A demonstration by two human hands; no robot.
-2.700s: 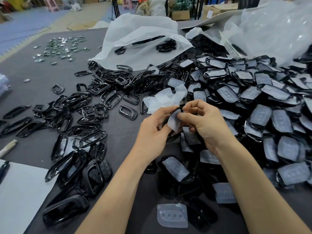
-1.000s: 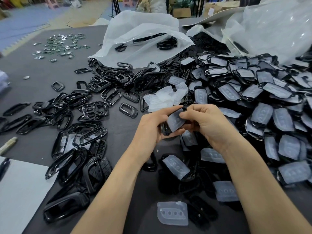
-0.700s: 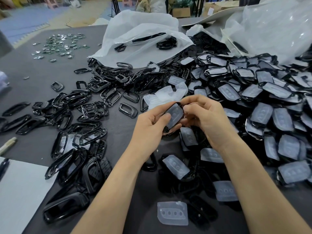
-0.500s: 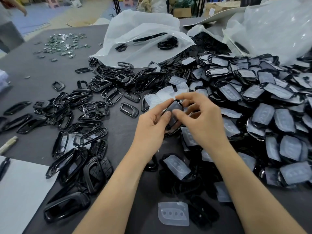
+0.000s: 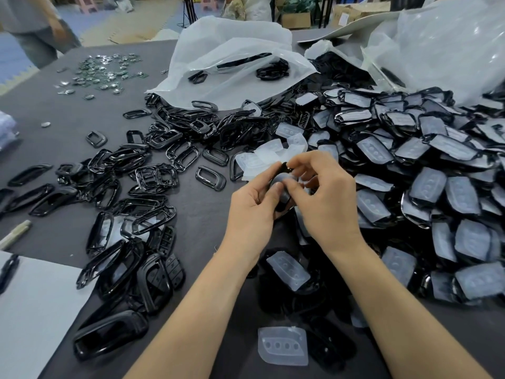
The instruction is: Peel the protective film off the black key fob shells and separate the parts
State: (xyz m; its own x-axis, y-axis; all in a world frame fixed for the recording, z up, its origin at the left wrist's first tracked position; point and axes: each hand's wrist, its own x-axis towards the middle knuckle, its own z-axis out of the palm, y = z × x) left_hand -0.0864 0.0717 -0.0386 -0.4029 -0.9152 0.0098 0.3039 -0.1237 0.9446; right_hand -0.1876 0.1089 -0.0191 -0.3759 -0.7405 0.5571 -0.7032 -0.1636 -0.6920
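Raised slightly and turned since 1 second ago: a black key fob shell (image 5: 282,191), then lying flat between the palms with its filmed face up, now stood more on edge between both hands above the dark surface (image 5: 202,214). Left hand (image 5: 252,212) closed on the shell from the left, thumb pressed on its face. Right hand (image 5: 325,198) closed on it from the right, thumb and forefinger pinched at the upper edge of the shell; cannot tell whether the film itself is caught in that grip. Just beyond the hands, touching nothing but each other, a small heap of peeled translucent films (image 5: 269,157). To the right, a wide pile of film-covered shells (image 5: 426,187), still wrapped. To the left, scattered black frames (image 5: 131,187), bare of film, spread across the surface. Below the wrists, 1 loose film (image 5: 282,346) with 4 button holes, lying flat near the front edge. At the far side, a white plastic bag (image 5: 232,58) with a few black parts resting on top, and a larger clear plastic bag (image 5: 448,36) at far right. Far left, a patch of small silvery parts (image 5: 103,73). Near left corner, a white sheet (image 5: 32,310) with a pen (image 5: 8,270) on it. At top left, part of a second person (image 5: 35,26) standing beside the surface.
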